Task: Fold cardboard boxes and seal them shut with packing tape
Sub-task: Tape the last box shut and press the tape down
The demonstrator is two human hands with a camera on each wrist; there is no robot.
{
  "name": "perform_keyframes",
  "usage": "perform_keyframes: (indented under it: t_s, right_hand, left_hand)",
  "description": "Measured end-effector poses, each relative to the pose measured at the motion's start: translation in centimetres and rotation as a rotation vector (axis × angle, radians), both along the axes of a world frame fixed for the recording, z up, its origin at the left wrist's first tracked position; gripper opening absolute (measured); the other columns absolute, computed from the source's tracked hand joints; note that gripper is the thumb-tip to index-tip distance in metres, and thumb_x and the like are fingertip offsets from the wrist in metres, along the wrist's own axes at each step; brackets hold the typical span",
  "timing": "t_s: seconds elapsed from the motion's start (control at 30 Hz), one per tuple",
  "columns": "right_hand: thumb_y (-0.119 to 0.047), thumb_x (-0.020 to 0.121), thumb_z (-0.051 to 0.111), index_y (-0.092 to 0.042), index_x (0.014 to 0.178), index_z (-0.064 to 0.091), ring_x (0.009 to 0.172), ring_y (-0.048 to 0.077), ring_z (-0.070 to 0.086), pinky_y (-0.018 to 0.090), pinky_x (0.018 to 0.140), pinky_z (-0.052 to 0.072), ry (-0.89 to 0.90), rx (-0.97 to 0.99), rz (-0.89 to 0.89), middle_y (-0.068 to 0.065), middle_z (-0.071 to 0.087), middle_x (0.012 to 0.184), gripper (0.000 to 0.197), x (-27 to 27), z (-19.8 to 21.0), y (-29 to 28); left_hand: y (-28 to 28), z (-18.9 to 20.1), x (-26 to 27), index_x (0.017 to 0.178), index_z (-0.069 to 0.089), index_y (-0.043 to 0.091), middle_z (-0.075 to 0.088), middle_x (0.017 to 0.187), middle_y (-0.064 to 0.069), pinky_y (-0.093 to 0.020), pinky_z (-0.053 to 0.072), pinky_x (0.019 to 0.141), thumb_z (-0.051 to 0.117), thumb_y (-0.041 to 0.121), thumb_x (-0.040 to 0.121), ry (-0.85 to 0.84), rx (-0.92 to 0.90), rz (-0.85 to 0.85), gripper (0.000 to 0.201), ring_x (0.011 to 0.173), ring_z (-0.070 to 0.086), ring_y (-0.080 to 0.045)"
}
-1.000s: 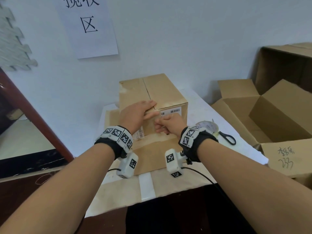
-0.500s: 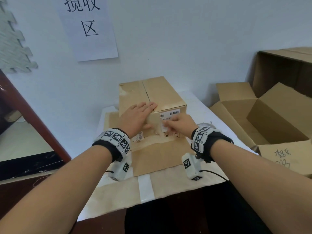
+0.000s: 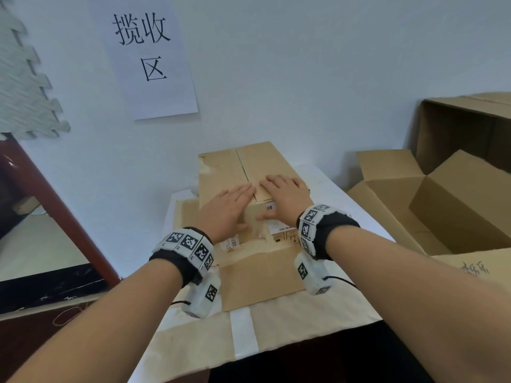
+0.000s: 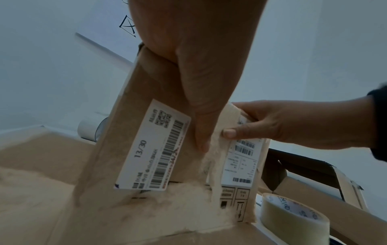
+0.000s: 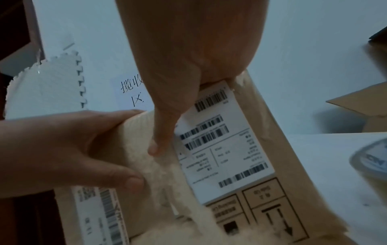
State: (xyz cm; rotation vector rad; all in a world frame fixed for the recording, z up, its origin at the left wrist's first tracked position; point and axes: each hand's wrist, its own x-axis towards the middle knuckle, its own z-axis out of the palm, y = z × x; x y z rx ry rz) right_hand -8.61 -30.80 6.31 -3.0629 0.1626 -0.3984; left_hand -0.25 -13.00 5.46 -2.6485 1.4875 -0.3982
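Observation:
A closed brown cardboard box (image 3: 257,161) stands on the table, its two top flaps meeting at a centre seam. My left hand (image 3: 231,207) lies flat on the left flap at the near edge. My right hand (image 3: 286,193) lies flat on the right flap beside it. Both thumbs press down on the labelled front face (image 4: 155,149), on a pale strip between the two shipping labels. A roll of packing tape (image 4: 293,218) sits on the table just right of the box, also seen as a blurred tape roll (image 5: 372,159). Neither hand holds anything.
A flat cardboard sheet (image 3: 260,277) lies under the box on the paper-covered table (image 3: 345,305). Open cardboard boxes (image 3: 456,205) crowd the right side. A white roll (image 4: 90,129) stands behind the box at left. A wall with a paper sign (image 3: 149,56) is close behind.
Both hands have slid up from the box's front face onto its top flaps. The right hand left the label area and now lies flat beside the left hand.

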Motion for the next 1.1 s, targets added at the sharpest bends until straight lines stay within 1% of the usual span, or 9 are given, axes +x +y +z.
perform_keyframes:
  t_s: [0.13, 0.23, 0.33, 0.43, 0.77, 0.83, 0.9, 0.97, 1.1]
  right_hand:
    - [-0.035, 0.081, 0.070, -0.026, 0.151, 0.013, 0.146, 0.019, 0.012, 0.044, 0.117, 0.011, 0.073, -0.080, 0.048, -0.005, 0.011, 0.159, 0.091, -0.5, 0.5, 0.0]
    - [-0.019, 0.086, 0.058, -0.026, 0.153, 0.005, 0.147, 0.020, 0.004, 0.043, 0.119, 0.006, 0.184, -0.051, 0.038, -0.006, 0.002, 0.160, 0.086, -0.8, 1.2, 0.0]
    - [-0.022, 0.088, 0.049, -0.021, 0.150, 0.024, 0.145, 0.022, 0.015, 0.045, 0.118, 0.011, 0.240, 0.160, 0.055, 0.000, 0.018, 0.158, 0.066, -0.9, 3.4, 0.9]
    - [-0.035, 0.099, 0.035, -0.021, 0.137, 0.050, 0.136, 0.019, 0.036, 0.047, 0.114, 0.023, 0.061, 0.361, 0.107, -0.001, 0.043, 0.146, 0.043, -0.5, 4.2, 2.0]
    - [-0.048, 0.101, 0.008, -0.030, 0.152, 0.012, 0.147, 0.014, 0.003, 0.045, 0.118, 0.002, 0.111, 0.114, 0.057, -0.014, 0.003, 0.160, 0.055, 1.3, 2.1, 3.6]
    - [-0.049, 0.099, 0.004, -0.029, 0.153, 0.008, 0.147, 0.014, 0.000, 0.045, 0.119, 0.000, 0.094, 0.092, 0.041, -0.012, 0.000, 0.160, 0.057, 1.1, 1.6, 3.6]
    - [-0.050, 0.098, 0.002, -0.029, 0.153, 0.005, 0.148, 0.015, -0.001, 0.046, 0.118, 0.000, 0.065, 0.048, 0.029, -0.011, -0.002, 0.160, 0.059, 0.7, 1.1, 3.8]
    - [-0.053, 0.098, 0.003, -0.030, 0.153, 0.004, 0.148, 0.015, -0.001, 0.046, 0.118, 0.000, 0.033, 0.019, 0.016, -0.011, -0.003, 0.160, 0.060, 0.5, 0.9, 3.9]
    - [-0.053, 0.097, 0.004, -0.030, 0.153, 0.002, 0.148, 0.016, -0.002, 0.047, 0.118, -0.001, 0.046, -0.002, 0.001, -0.011, -0.004, 0.160, 0.060, 0.6, 0.7, 4.0]
  left_hand:
    - [0.0, 0.0, -0.1, 0.155, 0.001, 0.023, 0.003, 0.163, 0.006, -0.033, 0.008, 0.121, 0.062, 0.050, 0.087, 0.008, -0.008, 0.000, 0.096, 0.149, 0.007, -0.009]
    - [0.1, 0.1, -0.6, 0.155, 0.002, 0.022, 0.003, 0.163, 0.006, -0.032, 0.007, 0.121, 0.062, 0.047, 0.088, 0.011, -0.015, 0.005, 0.094, 0.149, 0.007, -0.010]
    - [0.4, 0.3, -1.0, 0.156, 0.003, 0.021, 0.004, 0.163, 0.004, -0.034, 0.009, 0.120, 0.062, 0.040, 0.088, 0.025, -0.013, -0.006, 0.092, 0.149, 0.007, -0.012]
    - [0.7, 0.8, -1.5, 0.156, 0.007, 0.018, 0.006, 0.163, 0.001, -0.040, 0.012, 0.122, 0.060, 0.024, 0.086, 0.055, -0.007, -0.052, 0.087, 0.150, 0.006, -0.014]
    - [2.4, 2.3, -4.0, 0.154, 0.020, 0.019, 0.008, 0.163, 0.004, -0.038, 0.000, 0.119, 0.064, 0.010, 0.083, 0.341, -0.093, -0.157, 0.084, 0.149, 0.004, -0.011]
    - [2.7, 2.9, -4.4, 0.152, 0.030, 0.021, 0.017, 0.161, 0.006, -0.035, 0.006, 0.119, 0.062, 0.009, 0.085, 0.432, -0.156, -0.159, 0.075, 0.146, 0.017, -0.011]
    - [3.9, 3.7, -4.2, 0.140, 0.052, 0.022, 0.043, 0.150, 0.007, -0.031, 0.025, 0.117, 0.064, 0.011, 0.088, 0.637, -0.321, -0.110, 0.055, 0.135, 0.041, -0.008]
    - [5.5, 4.6, -3.9, 0.121, 0.069, 0.018, 0.065, 0.127, 0.006, -0.027, 0.042, 0.106, 0.064, 0.009, 0.089, 0.913, -0.650, -0.043, 0.034, 0.120, 0.057, -0.007]
    - [9.0, 4.2, -1.0, 0.104, 0.072, 0.008, 0.071, 0.113, -0.011, -0.030, 0.049, 0.098, 0.064, 0.000, 0.085, 1.085, -1.358, 0.188, 0.022, 0.109, 0.066, -0.020]
